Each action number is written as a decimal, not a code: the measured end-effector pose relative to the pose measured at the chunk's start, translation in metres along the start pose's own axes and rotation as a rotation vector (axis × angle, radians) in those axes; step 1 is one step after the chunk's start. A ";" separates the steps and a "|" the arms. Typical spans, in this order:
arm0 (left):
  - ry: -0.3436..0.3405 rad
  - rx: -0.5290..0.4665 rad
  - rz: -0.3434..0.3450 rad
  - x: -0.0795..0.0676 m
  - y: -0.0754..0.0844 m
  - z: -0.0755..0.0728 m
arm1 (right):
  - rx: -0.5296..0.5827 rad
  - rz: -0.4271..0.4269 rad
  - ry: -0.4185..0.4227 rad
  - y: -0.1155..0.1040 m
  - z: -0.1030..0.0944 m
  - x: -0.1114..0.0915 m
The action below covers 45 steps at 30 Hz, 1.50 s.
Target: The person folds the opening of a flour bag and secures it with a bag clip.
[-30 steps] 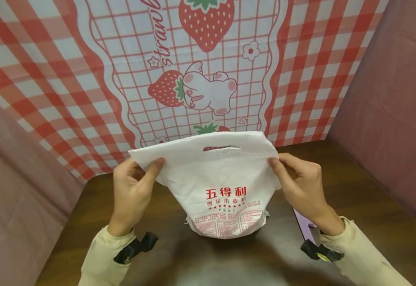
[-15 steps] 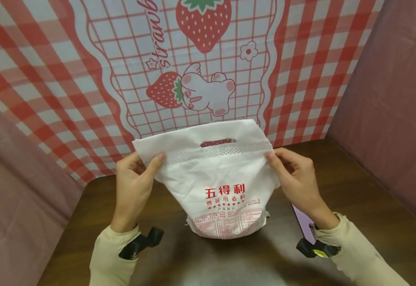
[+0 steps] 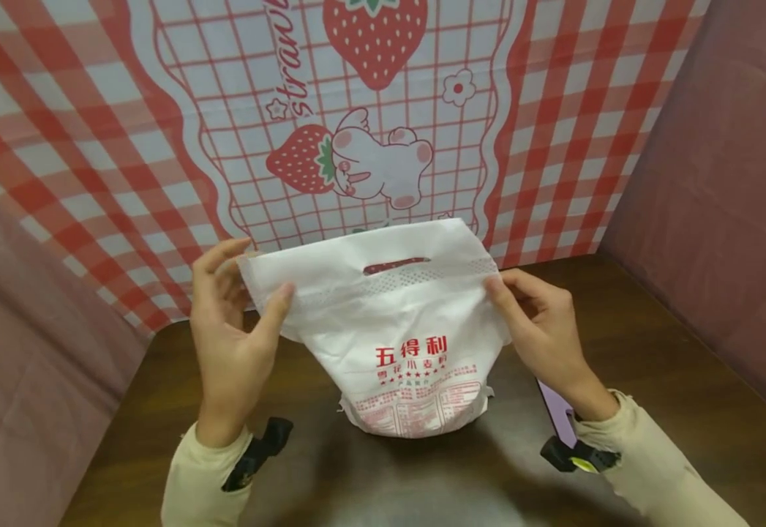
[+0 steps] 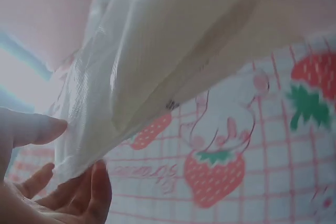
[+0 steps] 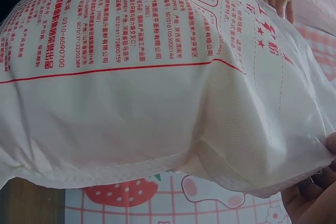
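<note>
Left hand [image 3: 230, 350] now looser at bag [image 3: 396, 315]

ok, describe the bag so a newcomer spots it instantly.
Find the brown table in front of the red-checked cloth. Mid-table, between the left hand and right hand, is the white bag. Unlike the cloth, also red and white, it has a handle slot and bold red Chinese lettering.

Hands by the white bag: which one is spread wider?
The left hand: its thumb and index finger stand wide apart at a corner of the white bag, while the right hand pinches the opposite edge.
</note>
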<state>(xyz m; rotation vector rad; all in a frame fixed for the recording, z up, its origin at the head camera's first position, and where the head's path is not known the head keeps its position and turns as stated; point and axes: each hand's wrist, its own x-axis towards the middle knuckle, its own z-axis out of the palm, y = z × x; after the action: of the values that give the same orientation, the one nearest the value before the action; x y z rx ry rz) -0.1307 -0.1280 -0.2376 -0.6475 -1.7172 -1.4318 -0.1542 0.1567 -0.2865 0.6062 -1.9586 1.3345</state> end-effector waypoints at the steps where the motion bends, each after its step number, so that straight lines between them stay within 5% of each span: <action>1: 0.013 0.090 0.044 0.000 0.005 0.001 | 0.005 -0.002 -0.003 0.003 0.000 0.000; 4: 0.072 0.322 0.192 -0.001 0.017 0.008 | 0.012 -0.010 -0.019 0.012 -0.003 0.002; 7: 0.117 0.434 0.316 -0.004 0.025 0.015 | 0.027 -0.011 -0.035 0.011 -0.005 0.003; 12: 0.098 0.461 0.441 -0.009 0.035 0.023 | 0.045 -0.018 -0.050 -0.006 -0.007 0.003; 17: 0.004 0.427 0.516 -0.013 0.045 0.030 | 0.042 -0.038 -0.041 -0.012 -0.007 0.001; 26: -0.136 0.380 0.554 -0.006 0.060 0.052 | 0.054 -0.072 -0.046 -0.004 -0.007 0.002; 32: -0.241 0.596 0.419 0.003 0.039 0.067 | 0.068 -0.076 -0.084 -0.003 -0.009 0.002; 35: -0.224 0.683 0.375 -0.002 0.026 0.069 | 0.060 -0.082 -0.126 0.003 -0.008 0.001; 41: -0.068 0.693 0.451 -0.005 0.016 0.069 | 0.020 -0.101 -0.215 0.008 -0.012 0.005; 45: -0.049 0.672 0.467 -0.005 0.014 0.073 | -0.015 -0.084 -0.303 -0.004 -0.023 0.008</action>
<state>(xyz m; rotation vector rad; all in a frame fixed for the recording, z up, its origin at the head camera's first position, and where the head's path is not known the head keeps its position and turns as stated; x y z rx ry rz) -0.1353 -0.0535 -0.2370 -0.6424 -1.7861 -0.4736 -0.1501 0.1767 -0.2724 0.9173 -2.1520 1.2324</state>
